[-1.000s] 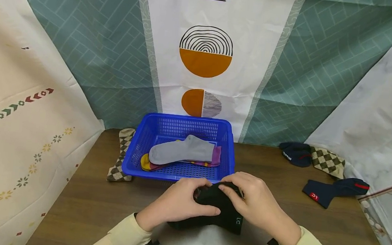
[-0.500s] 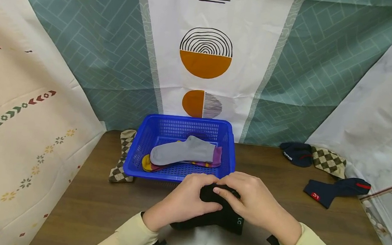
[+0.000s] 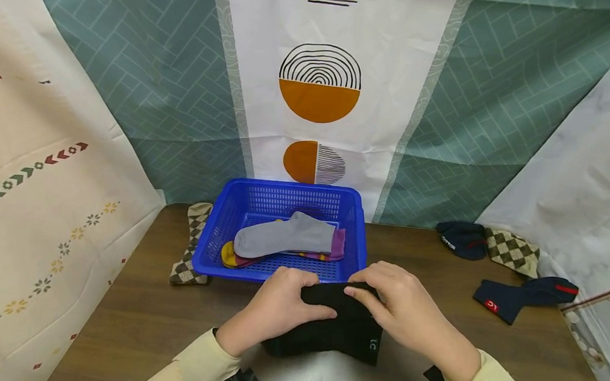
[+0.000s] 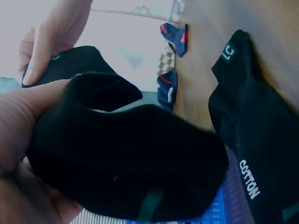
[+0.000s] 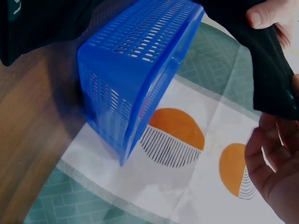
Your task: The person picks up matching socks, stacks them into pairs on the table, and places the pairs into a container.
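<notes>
1. Our left grip (image 3: 284,303) and right grip (image 3: 401,305) both pinch the raised black sock (image 3: 328,295).
2. It spans crosswise between them, cuff rightward, above the second black sock (image 3: 343,340) on the table (image 3: 152,316).

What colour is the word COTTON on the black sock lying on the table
The COTTON lettering is white; it shows best in the left wrist view.

I read held black sock (image 4: 131,163) as matt knit cloth; blue basket (image 3: 293,198), 12 o'clock, smooth glossy plastic; desk (image 3: 125,314) wood-grain, shiny at 6 o'clock; backdrop (image 3: 318,104) creased matt cloth.
</notes>
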`<state>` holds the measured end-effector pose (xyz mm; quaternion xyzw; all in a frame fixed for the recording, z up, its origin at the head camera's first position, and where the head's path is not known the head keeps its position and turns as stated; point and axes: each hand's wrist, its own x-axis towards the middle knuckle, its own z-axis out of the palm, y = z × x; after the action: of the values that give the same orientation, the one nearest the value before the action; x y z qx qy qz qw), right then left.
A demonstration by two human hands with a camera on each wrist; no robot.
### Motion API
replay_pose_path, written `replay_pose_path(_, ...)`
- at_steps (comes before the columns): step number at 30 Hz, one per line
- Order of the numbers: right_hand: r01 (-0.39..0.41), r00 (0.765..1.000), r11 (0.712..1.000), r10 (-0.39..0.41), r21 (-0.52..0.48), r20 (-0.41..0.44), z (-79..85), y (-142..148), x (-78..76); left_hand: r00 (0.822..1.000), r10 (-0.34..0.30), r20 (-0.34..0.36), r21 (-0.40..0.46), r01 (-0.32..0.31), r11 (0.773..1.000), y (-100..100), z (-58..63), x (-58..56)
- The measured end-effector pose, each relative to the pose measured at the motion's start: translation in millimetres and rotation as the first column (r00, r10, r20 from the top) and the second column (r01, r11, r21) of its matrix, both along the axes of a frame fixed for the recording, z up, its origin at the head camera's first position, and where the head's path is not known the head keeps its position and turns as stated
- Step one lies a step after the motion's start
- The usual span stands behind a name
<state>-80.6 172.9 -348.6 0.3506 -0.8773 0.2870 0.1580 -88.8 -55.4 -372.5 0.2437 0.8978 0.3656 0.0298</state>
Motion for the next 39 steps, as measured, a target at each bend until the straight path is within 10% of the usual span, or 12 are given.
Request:
replay_pose_path(11,-0.019,0.987,0.998,0.029,-0.06,0.157,-4.0,2,0.0,0.999,0.043,-0.023,-0.012,-0.043,0.999,-6,-4.1,-1.8)
replay_pose_path(24,0.035,0.991,0.962,-0.069,-0.27,-0.118,-4.8,12,-5.4,0.993,0.113,0.03,0.044,-0.115,0.992,-33,3.1,-4.7)
replay_pose_path(39,0.113,0.955,0.992,-0.123,0.052,0.271,-6.4,32,-5.5,0.991,0.11,0.08,-0.082,-0.104,0.991,-58,-6.4,-9.0)
